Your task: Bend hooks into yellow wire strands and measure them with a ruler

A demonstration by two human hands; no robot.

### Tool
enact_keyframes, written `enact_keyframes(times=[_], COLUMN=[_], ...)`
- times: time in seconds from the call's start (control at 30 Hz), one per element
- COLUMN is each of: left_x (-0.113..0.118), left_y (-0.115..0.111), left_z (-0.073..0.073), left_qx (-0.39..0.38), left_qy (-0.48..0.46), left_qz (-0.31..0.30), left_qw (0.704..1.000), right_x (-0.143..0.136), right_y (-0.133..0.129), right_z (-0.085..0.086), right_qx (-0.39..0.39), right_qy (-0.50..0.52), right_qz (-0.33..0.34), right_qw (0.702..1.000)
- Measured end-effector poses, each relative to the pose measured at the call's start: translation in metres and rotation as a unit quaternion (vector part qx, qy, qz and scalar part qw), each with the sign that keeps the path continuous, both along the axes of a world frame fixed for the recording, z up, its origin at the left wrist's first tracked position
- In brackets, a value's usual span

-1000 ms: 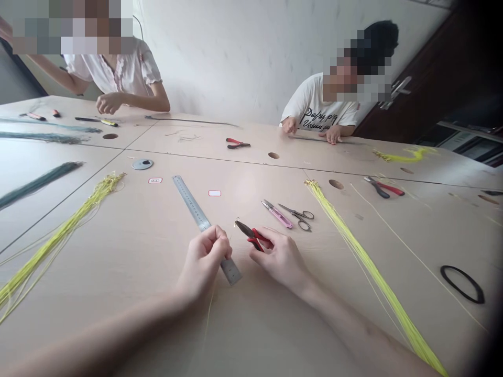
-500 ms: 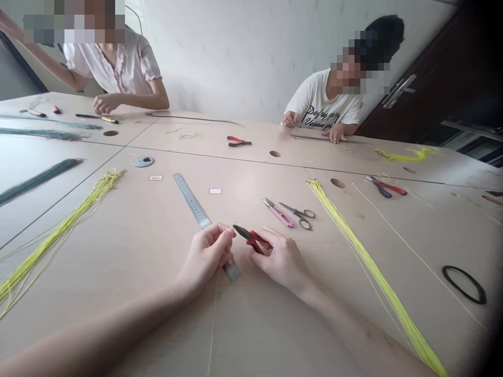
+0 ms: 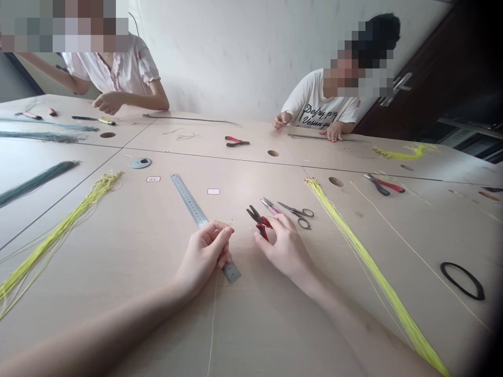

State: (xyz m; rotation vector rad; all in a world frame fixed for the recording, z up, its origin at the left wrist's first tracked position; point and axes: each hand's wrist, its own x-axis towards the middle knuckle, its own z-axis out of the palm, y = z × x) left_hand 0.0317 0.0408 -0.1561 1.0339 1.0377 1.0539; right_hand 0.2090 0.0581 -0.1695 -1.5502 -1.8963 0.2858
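Note:
My left hand [image 3: 210,248] pinches a thin yellow cord [image 3: 214,324] whose length hangs down toward the near edge. A small gold-coloured hook or clasp [image 3: 231,223] sticks up from its fingertips. My right hand [image 3: 285,243] is closed around red-handled pliers [image 3: 259,222]; their dark jaws are parted and stand clear of the cord, pointing up and left. Beneath my left hand lies a steel ruler [image 3: 190,201], partly covered by it. Just beyond my right hand are a pink-handled cutter [image 3: 272,206], partly hidden, and scissors [image 3: 298,211].
Bundles of yellow cord lie left [image 3: 66,225] and right [image 3: 353,246]. A black ring [image 3: 462,281] rests at far right. Other pliers [image 3: 383,185] and a grey disc [image 3: 140,163] lie farther back. Two people [image 3: 113,78] [image 3: 318,104] sit across the table.
The pliers in my right hand have moved away from the clasp, up and to the right, and their jaws have parted. My left hand has stayed almost in place.

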Motion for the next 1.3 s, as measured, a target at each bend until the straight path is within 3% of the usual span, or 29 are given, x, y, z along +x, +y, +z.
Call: enact_keyframes(times=[0.3,0.53,0.67,0.87,1.3], left_x=[0.0,0.001,0.001,0.002,0.003], left_y=[-0.001,-0.002,-0.004,-0.006,-0.007], left_z=[0.001,0.001,0.002,0.003,0.002], left_qx=[0.006,0.034,0.056,0.064,0.07], left_qy=[0.02,0.074,0.112,0.147,0.17], left_qz=[-0.014,-0.04,-0.062,-0.07,-0.093], left_qw=[1.0,0.996,0.99,0.985,0.979], right_x=[-0.001,-0.007,-0.014,-0.016,-0.019], right_y=[0.002,-0.011,-0.022,-0.023,-0.022], right_z=[-0.01,0.009,0.018,0.018,0.016], right_qx=[0.027,0.087,0.057,0.007,0.064], right_qy=[-0.044,0.019,0.108,0.167,0.102], right_qz=[0.011,0.063,0.119,0.126,0.154], right_qw=[0.999,0.994,0.985,0.978,0.981])
